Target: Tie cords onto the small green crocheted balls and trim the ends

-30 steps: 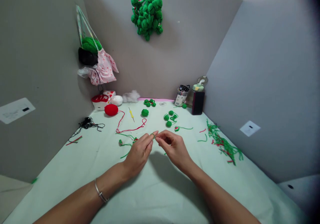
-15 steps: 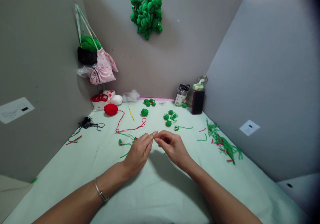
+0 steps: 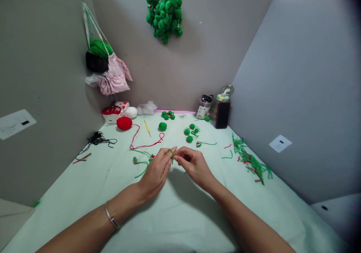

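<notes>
The left hand (image 3: 156,169) and the right hand (image 3: 196,166) meet above the middle of the desk (image 3: 169,223), which is covered with a pale green cloth. Between them is a thin green yarn strand (image 3: 173,157), which passes over the fingertips of the left hand and hangs down a little. The grip of the left hand is closed, with its fingers together and this strand at their tips. In the right hand, thumb and forefinger are brought together just beside the strand; whether they pinch something, I cannot tell, because it is too small.

Beyond the hands lie a slim hook with yellow handle (image 3: 147,128), a round green yarn ball (image 3: 163,126) and an oval red yarn ball (image 3: 124,123), whose red thread (image 3: 148,146) runs across the cloth. A small green and red knitted piece (image 3: 199,144) lies farther than the right hand. Toward the right edge there is a loose heap of green and red yarn scraps (image 3: 251,161).
</notes>
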The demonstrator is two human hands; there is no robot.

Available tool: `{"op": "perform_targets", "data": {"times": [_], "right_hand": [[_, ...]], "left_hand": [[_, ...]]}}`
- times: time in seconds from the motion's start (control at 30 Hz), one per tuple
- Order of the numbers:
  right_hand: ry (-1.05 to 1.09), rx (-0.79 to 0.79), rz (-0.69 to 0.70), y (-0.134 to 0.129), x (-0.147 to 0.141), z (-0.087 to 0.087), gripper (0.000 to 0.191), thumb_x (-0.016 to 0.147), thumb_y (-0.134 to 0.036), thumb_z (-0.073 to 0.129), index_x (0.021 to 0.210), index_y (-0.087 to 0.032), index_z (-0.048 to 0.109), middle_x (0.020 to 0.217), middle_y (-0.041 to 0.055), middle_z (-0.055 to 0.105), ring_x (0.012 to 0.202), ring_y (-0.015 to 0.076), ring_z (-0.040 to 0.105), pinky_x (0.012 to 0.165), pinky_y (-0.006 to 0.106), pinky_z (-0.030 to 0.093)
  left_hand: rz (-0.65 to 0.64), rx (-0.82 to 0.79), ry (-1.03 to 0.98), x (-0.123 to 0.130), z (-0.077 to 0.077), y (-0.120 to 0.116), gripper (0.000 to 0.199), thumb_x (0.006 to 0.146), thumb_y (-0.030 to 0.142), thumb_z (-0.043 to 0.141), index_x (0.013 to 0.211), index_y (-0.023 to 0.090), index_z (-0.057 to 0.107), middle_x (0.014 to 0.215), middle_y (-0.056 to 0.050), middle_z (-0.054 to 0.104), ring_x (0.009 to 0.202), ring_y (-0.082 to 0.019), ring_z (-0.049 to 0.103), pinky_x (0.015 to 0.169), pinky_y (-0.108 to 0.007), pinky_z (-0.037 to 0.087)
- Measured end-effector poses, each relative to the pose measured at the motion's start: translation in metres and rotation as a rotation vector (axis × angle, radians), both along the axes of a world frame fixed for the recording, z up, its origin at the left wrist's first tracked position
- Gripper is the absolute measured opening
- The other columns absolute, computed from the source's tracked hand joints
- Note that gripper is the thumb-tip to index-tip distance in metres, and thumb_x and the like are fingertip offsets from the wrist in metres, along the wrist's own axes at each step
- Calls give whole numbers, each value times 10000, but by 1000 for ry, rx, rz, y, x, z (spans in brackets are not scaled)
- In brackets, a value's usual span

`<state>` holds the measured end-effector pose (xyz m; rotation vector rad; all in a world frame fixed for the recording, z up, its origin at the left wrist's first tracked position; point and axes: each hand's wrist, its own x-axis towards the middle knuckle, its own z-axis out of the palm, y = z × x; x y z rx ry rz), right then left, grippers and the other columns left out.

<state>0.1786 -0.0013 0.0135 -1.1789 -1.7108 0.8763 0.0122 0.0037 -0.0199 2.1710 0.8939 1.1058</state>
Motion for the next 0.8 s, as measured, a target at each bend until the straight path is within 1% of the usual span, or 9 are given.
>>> {"op": "perform_targets", "data": {"times": [0.1, 0.27, 0.33, 0.4, 0.5, 0.6, 0.67, 0.73, 0.8], "right_hand": [[9, -24, -10, 1, 0, -1, 157, 840, -283, 602, 795, -147, 668, 602, -23, 509, 556, 101, 400, 533, 235, 320], [22, -56, 10, 3, 0, -1, 171, 843, -295, 604, 770, -152, 663, 600, -25, 508, 560, 98, 402, 533, 230, 318], [37, -64, -6, 4, 0, -2, 168, 832, -297, 621, 771, -150, 672, 602, -22, 527, 561, 99, 414, 535, 228, 327], [39, -66, -3, 4, -1, -3, 170, 832, -304, 628, 785, -149, 680, 613, -16, 550, 565, 101, 429, 537, 228, 336], [31, -55, 18, 1, -2, -3, 190, 856, -321, 614, 810, -150, 680, 645, -4, 586, 570, 103, 444, 539, 231, 344], [50, -26, 21, -2, -1, -1, 191, 872, -320, 606, 793, -155, 663, 669, 1, 604, 575, 103, 444, 541, 233, 346], [83, -1, -4, -3, 0, 2, 185, 869, -313, 616, 769, -161, 650, 650, -11, 579, 569, 100, 432, 535, 232, 342], [115, 20, -27, -5, 1, 5, 182, 868, -310, 622, 758, -165, 642, 637, -21, 553, 568, 99, 431, 538, 230, 344], [127, 29, -26, -6, 1, 7, 182, 872, -305, 618, 754, -167, 635, 641, -23, 546, 580, 100, 439, 551, 230, 354]], "left_hand": [[-13, -36, -8, 0, -1, 1, 404, 1011, 229, 309, 1359, 172, 507, 1262, -123, 515, 1228, -199, 495, 1093, -371, 387], [-32, -73, -24, 0, 1, 2, 383, 1010, 251, 320, 1319, 166, 530, 1269, -123, 522, 1219, -198, 496, 1087, -359, 369], [-35, -118, -52, 0, 3, 1, 355, 1013, 278, 330, 1247, 174, 576, 1193, -105, 563, 1136, -194, 533, 1031, -346, 400], [-30, -184, -86, -1, 7, 1, 319, 1008, 320, 369, 1098, 173, 637, 1043, -74, 599, 991, -183, 569, 921, -317, 441], [-12, -271, -148, -2, 13, 1, 288, 972, 364, 471, 868, 167, 653, 841, -23, 574, 816, -158, 562, 783, -274, 441], [-4, -313, -187, -3, 16, 2, 309, 962, 354, 489, 778, 160, 644, 762, -1, 536, 742, -138, 552, 749, -259, 428], [3, -317, -187, -4, 15, 2, 320, 968, 345, 464, 806, 157, 666, 744, 4, 522, 689, -128, 532, 724, -257, 430], [22, -290, -168, -5, 13, 2, 311, 975, 336, 437, 957, 162, 695, 748, 5, 519, 665, -127, 515, 713, -259, 439], [36, -235, -132, -6, 10, 2, 342, 984, 320, 405, 1154, 174, 663, 786, -6, 539, 686, -137, 524, 724, -266, 452]]}}
